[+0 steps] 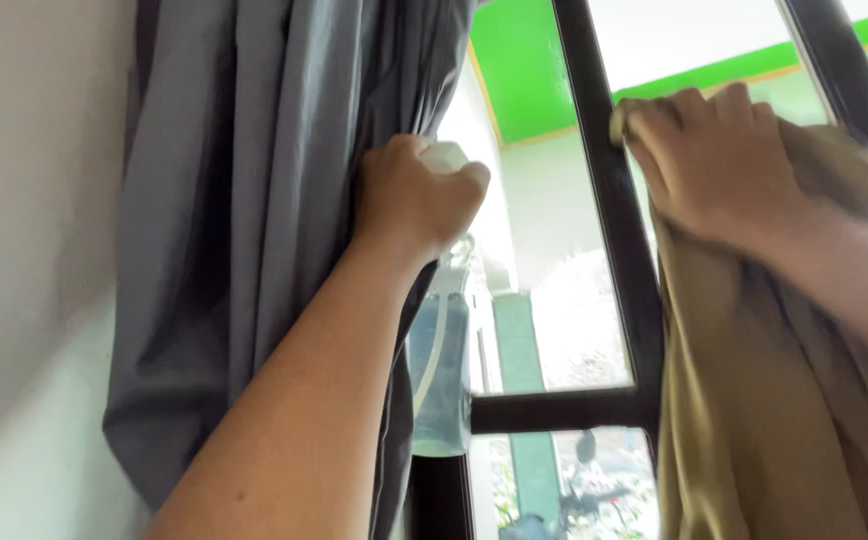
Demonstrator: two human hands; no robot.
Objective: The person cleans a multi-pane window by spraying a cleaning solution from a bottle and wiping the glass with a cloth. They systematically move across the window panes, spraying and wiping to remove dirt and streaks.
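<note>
Hands at a window: spray bottle raised in one, cloth pressed to the frame with the other.

The left hand (416, 200) has its fingers wrapped tight round the white head of a clear spray bottle (441, 370), held up beside the gathered grey curtain (244, 200); the bottle hangs below the fist and seems about part-filled with a pale bluish liquid, though the exact level is hard to tell. The right hand (719, 160) has its fingers curled over a tan cloth (754, 400), pressing its top against the dark window bar (609, 200), the rest draping down. This looks like the wiping stage of window cleaning; a further wipe would call for steady pressure along the bar and glass.
</note>
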